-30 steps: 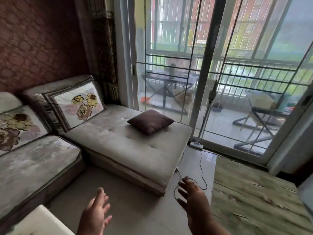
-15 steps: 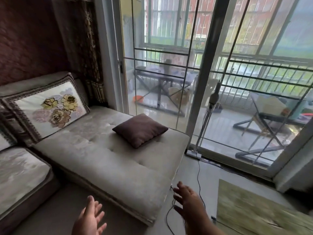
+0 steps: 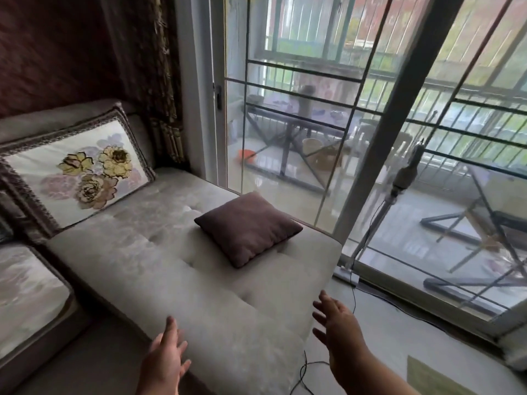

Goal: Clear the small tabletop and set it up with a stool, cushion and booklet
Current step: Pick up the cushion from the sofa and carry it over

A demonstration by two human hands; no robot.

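Observation:
A small dark purple-brown cushion (image 3: 247,228) lies flat on the grey chaise end of the sofa (image 3: 159,252), near the glass door. My left hand (image 3: 165,359) is raised over the sofa's front edge, fingers apart and holding nothing. My right hand (image 3: 340,334) is raised at the sofa's near right corner, also open and holding nothing. Both hands are well short of the cushion. No stool, booklet or small tabletop is in view.
A large floral pillow (image 3: 82,169) leans at the sofa's back left. Sliding glass doors (image 3: 379,138) with dark bars stand right behind the sofa; a floor fan pole (image 3: 379,220) and its thin black cable (image 3: 353,292) are beside them. A green rug (image 3: 436,379) lies at the lower right.
The view has moved forward and closer to the sofa and the cushion. Both open hands have come up over the sofa's near edge. The rug has slid mostly out of view.

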